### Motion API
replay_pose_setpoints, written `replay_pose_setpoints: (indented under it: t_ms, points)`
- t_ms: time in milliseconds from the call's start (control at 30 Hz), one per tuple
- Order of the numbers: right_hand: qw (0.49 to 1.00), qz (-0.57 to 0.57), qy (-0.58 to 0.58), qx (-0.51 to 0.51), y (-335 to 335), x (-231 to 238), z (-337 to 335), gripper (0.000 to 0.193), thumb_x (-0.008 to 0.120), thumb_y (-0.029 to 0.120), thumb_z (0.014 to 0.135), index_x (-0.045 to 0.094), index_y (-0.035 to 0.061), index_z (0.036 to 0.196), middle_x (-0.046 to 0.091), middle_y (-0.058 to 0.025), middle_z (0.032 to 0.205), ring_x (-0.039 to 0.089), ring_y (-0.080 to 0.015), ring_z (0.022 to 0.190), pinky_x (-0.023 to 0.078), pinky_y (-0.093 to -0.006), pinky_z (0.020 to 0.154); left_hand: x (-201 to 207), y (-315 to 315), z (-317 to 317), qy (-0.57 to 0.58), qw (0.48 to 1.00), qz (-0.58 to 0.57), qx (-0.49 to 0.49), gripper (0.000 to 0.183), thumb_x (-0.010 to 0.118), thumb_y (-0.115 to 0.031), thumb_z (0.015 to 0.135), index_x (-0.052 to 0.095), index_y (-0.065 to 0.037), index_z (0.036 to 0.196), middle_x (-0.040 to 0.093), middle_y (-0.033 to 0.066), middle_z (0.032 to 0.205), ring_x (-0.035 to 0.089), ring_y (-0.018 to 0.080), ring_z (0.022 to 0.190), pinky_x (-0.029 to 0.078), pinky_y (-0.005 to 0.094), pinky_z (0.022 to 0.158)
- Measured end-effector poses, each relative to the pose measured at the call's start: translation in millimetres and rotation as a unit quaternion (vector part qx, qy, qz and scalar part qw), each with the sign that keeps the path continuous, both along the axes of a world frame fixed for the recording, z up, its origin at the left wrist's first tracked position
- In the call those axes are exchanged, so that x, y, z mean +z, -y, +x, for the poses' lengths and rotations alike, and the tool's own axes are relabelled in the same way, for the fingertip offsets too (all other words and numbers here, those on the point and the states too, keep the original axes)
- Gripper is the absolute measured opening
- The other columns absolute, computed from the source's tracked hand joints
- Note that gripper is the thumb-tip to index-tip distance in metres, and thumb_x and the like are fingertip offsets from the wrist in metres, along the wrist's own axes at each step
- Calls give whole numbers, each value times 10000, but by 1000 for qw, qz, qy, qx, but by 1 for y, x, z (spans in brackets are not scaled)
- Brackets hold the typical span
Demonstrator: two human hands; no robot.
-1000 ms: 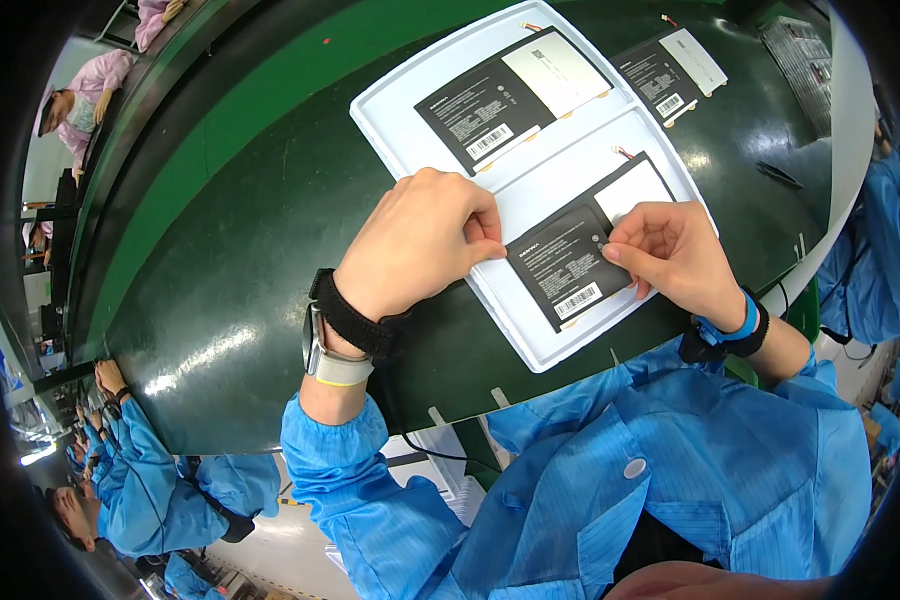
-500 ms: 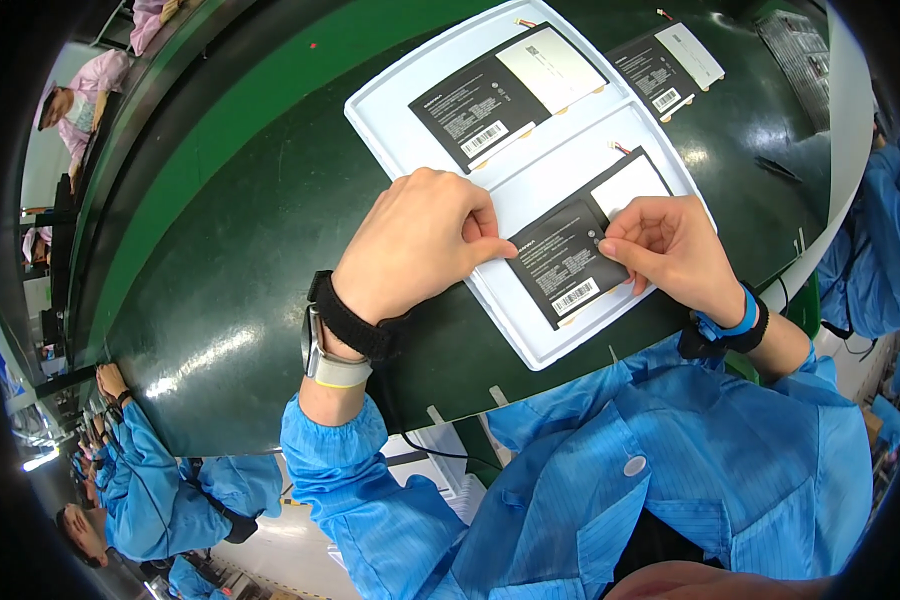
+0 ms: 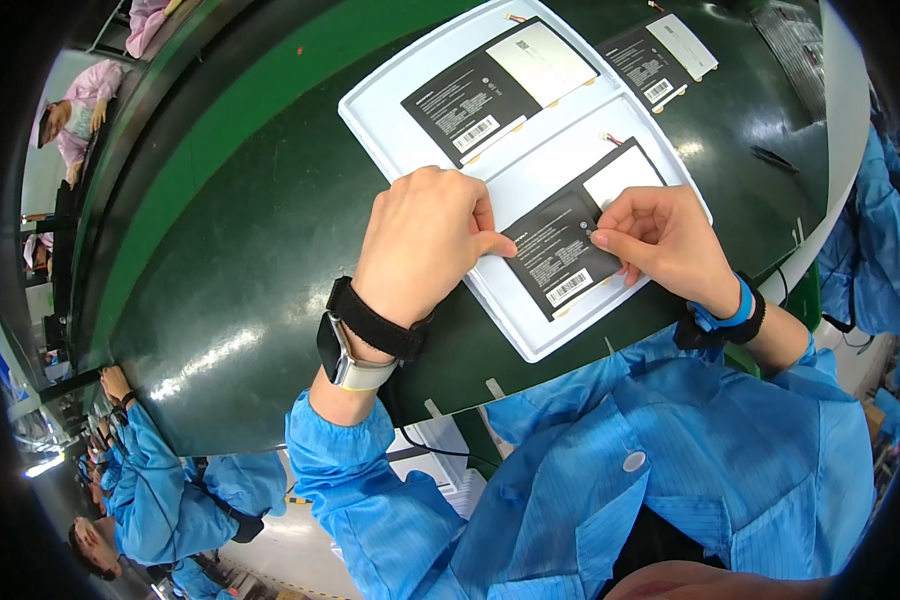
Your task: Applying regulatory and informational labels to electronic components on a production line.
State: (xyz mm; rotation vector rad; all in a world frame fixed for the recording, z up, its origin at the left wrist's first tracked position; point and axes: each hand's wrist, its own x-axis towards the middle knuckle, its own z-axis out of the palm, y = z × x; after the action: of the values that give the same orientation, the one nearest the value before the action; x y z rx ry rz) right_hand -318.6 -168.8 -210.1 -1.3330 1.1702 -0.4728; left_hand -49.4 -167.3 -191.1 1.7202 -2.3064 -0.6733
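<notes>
Glossy dark green desk [image 3: 240, 290] fills a workroom, with a person in blue clothing [image 3: 155, 475] and another in pink clothing [image 3: 95, 85] at left. A flat rectangular black-and-white battery pack [image 3: 550, 255] lies in the nearer compartment of a white plastic tray [image 3: 390, 130]. Left hand [image 3: 420, 235] arches palm-down, thumb at the pack's left corner; right hand [image 3: 665, 245] curls over its right side. Each grip is narrow; I cannot tell what either pinches.

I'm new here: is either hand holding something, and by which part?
Can't tell: the left hand is at the left edge of the nearest battery, the right fingertips over its middle.
</notes>
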Motion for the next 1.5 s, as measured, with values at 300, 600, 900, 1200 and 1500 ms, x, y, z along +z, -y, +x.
replay_pose_setpoints:
  t_ms: [300, 600, 900, 1200, 1500]
  points:
    - [999, -10, 41, 4, 0, -2, 0, 115, 749, 26, 923, 694, -61, 873, 714, -77, 722, 689, -105, 570, 551, -235, 513, 2, -58, -29, 76, 972, -221, -31, 343, 828, -127, 779, 736, -7, 1086, 703, 101, 1204, 619, 345, 1146, 521, 430, 916]
    - [998, -38, 54, 3, 2, -7, -1, 119, 752, 27, 910, 705, -74, 870, 717, -87, 718, 701, -128, 559, 552, -250, 507, -6, -126, -59, 116, 988, -87, -61, 766, 756, -284, 883, 466, 99, 1480, 415, 236, 1605, 364, 391, 1520, 350, 498, 1227]
    - [993, -102, -13, 56, 9, 0, -2, 201, 719, 105, 971, 692, -52, 850, 685, -70, 632, 668, -109, 533, 521, -239, 496, -28, -140, -66, 109, 980, -165, -30, 598, 740, -148, 910, 548, 16, 1452, 533, 220, 1519, 487, 401, 1433, 449, 502, 1148]
    - [884, -414, -201, 78, -3, 19, 1, 303, 709, 197, 945, 680, -11, 726, 679, -173, 676, 663, -350, 574, 528, -429, 553, -28, -142, -70, 84, 985, -151, -11, 559, 729, -113, 914, 569, 7, 1437, 544, 201, 1516, 499, 400, 1422, 449, 509, 1147]
    - [778, -505, -149, 343, -33, -17, 19, 940, 566, 646, 946, 398, -55, 1549, 347, -188, 1658, 298, -329, 1560, 187, -507, 1302, -36, -145, -68, 67, 989, -134, -3, 509, 683, -36, 902, 606, 17, 1402, 575, 211, 1474, 482, 405, 1439, 414, 533, 1169]
